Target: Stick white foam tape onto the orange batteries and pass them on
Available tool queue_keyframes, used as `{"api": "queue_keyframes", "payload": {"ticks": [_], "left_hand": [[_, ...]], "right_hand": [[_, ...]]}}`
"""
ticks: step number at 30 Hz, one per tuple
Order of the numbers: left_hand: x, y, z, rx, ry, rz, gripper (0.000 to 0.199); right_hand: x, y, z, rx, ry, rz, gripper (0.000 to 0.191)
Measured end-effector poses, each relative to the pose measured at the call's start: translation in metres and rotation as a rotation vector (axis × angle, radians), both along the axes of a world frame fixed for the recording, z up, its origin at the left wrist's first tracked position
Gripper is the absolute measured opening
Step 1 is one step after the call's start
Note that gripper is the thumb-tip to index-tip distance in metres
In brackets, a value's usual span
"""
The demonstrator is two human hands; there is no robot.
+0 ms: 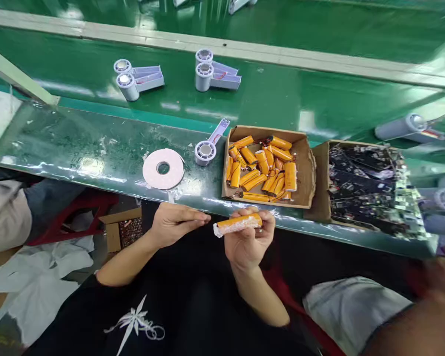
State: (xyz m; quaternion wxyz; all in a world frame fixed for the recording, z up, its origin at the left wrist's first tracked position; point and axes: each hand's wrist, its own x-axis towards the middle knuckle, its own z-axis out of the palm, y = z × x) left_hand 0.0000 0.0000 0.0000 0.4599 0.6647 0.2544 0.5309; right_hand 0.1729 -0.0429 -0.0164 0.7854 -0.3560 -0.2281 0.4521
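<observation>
My right hand point(250, 242) is wrapped round an orange cylinder point(239, 223) with whitish, crumpled material along its near side and left end. My left hand point(180, 222) is pinched closed just left of it; what its fingertips hold, if anything, is too small to make out. Both hands are in front of the bench edge. A white tape roll point(163, 169) lies flat on the bench beyond my left hand. Right of the roll stands a lilac round part with a handle point(205, 152). An open cardboard box point(307, 173) holds several orange cylinders with wires.
A second box point(321, 183) at the right is full of dark circuit boards. Several lilac units point(129, 85) stand on the green surface point(300, 99) behind the bench. A person's blurred arm point(422, 316) is at the lower right. A metal rail crosses the back.
</observation>
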Motion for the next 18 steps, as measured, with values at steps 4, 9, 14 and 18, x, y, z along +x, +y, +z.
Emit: {"api": "queue_keyframes", "payload": {"ticks": [4, 9, 14, 18], "left_hand": [[-0.0024, -0.0015, 0.0021, -0.074, 0.033, -0.005, 0.003], [-0.0021, -0.0076, 0.0055, -0.124, 0.054, -0.004, 0.028], [0.0018, -0.0094, 0.0016, -0.110, -0.036, -0.064, 0.042], [0.0018, -0.0054, 0.0003, -0.049, -0.074, -0.018, 0.023]], "right_hand": [[0.0019, 0.0004, -0.0036, -0.028, -0.025, -0.004, 0.036], [0.0033, -0.0021, -0.0074, -0.055, -0.027, 0.001, 0.039], [0.0042, -0.0036, -0.0094, -0.057, -0.047, 0.003, 0.041], [0.0046, -0.0036, -0.0095, -0.039, -0.046, 0.019, 0.039]]}}
